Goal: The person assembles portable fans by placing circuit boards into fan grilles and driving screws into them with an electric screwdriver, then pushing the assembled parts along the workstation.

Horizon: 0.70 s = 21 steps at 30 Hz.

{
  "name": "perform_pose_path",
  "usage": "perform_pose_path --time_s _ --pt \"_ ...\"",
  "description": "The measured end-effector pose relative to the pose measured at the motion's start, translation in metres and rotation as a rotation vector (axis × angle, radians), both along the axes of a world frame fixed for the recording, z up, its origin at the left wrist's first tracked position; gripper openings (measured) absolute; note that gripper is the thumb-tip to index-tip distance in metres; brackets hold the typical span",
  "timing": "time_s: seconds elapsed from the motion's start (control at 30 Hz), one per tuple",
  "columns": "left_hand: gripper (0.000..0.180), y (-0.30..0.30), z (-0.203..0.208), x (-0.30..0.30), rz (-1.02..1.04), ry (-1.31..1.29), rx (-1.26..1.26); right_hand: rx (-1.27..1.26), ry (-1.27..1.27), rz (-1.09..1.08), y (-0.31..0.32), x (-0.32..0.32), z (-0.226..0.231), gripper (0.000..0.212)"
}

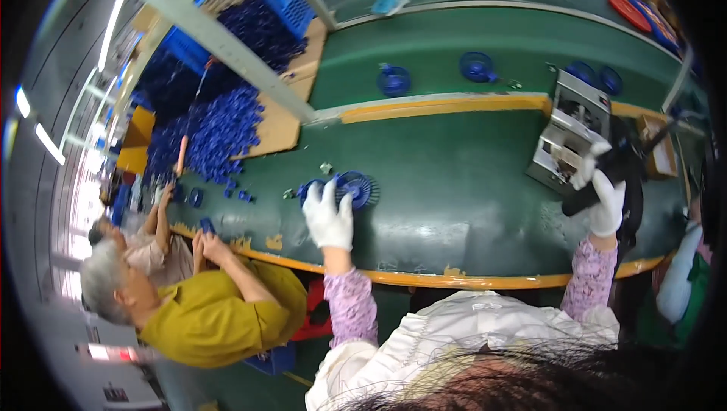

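Observation:
My left hand, in a white glove, reaches over the bench with fingers apart. They lie against a blue round plastic part with a ribbed edge, partly hidden by the fingers. More blue plastic shows just left of them. Small pale metal pieces lie beside the part. At the right, my gloved right hand has its fingers bent around a long black tool, whose kind I cannot make out. That hand is right by an open-topped metal box fixture.
A heap of small blue parts lies at the left on a board. Blue round pieces sit on the strip beyond the yellow ledge. A metal post slants across the left. Co-workers, one in an olive shirt, sit at left.

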<state>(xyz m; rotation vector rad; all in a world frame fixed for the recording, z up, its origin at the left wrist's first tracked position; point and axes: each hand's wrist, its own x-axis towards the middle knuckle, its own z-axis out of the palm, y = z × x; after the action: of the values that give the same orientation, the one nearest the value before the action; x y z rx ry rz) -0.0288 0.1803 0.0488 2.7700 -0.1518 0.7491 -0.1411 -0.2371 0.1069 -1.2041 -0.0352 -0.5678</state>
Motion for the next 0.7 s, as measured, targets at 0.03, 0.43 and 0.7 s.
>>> perform_pose_path --time_s 0.03,0.43,0.7 --pt "0.043 0.011 -0.008 -0.01 0.046 0.046 0.018 -0.006 0.051 0.006 0.0 0.002 0.007 0.038" --pt "0.027 -0.125 -0.006 -0.02 -0.745 0.25 -0.096 -0.13 -0.16 -0.226 0.003 0.041 0.027 0.068" --pt "0.035 -0.221 0.007 -0.048 -0.904 0.457 0.072 -0.076 -0.156 -0.149 0.019 0.028 0.008 0.076"
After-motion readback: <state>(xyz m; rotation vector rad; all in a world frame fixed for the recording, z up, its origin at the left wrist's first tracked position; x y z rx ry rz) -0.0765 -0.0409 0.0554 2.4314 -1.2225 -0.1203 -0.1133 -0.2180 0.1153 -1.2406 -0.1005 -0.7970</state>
